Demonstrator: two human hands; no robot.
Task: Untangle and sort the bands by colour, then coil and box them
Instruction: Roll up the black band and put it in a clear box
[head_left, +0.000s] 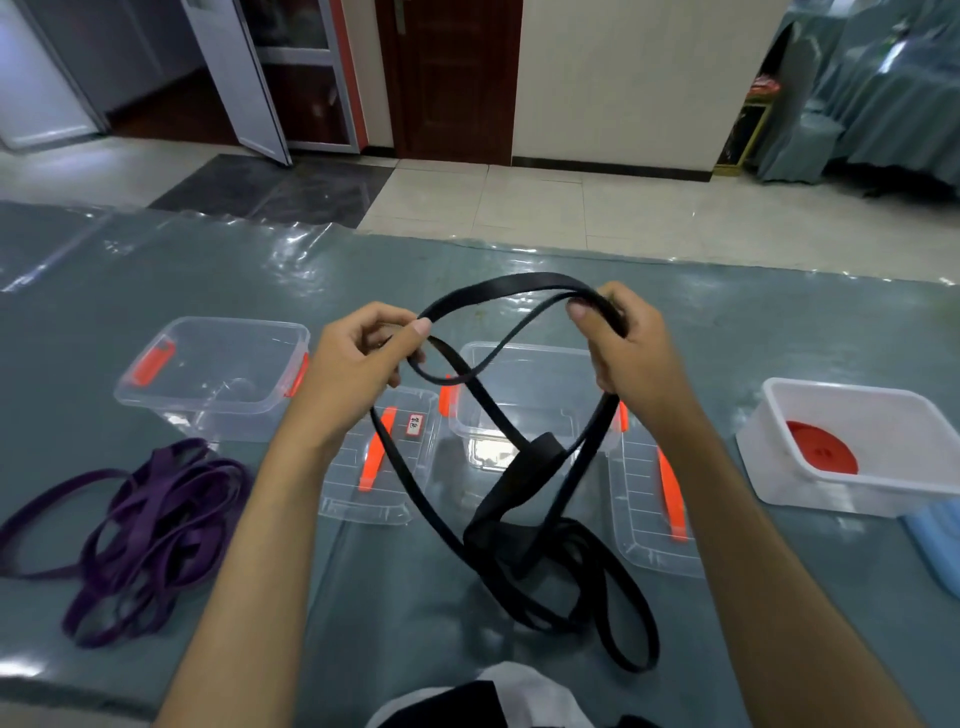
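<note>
I hold black bands (524, 499) up over the table, their tangled lower loops trailing onto the cloth near me. My left hand (358, 364) pinches a strand between thumb and fingers. My right hand (623, 348) grips the top of the loop, fingers curled round it. A heap of purple bands (150, 525) lies on the table at the left. A red band (821, 448) lies coiled inside the white box (779, 462) at the right. Two clear boxes with orange latches stand behind my hands, the left one (171, 410) and the middle one (550, 358).
Two clear lids with orange handles lie flat on the table, one (343, 499) under my left forearm and one (644, 530) under my right. A blue object (935, 535) sits at the right edge. The table carries a grey-green cloth under clear plastic (260, 275).
</note>
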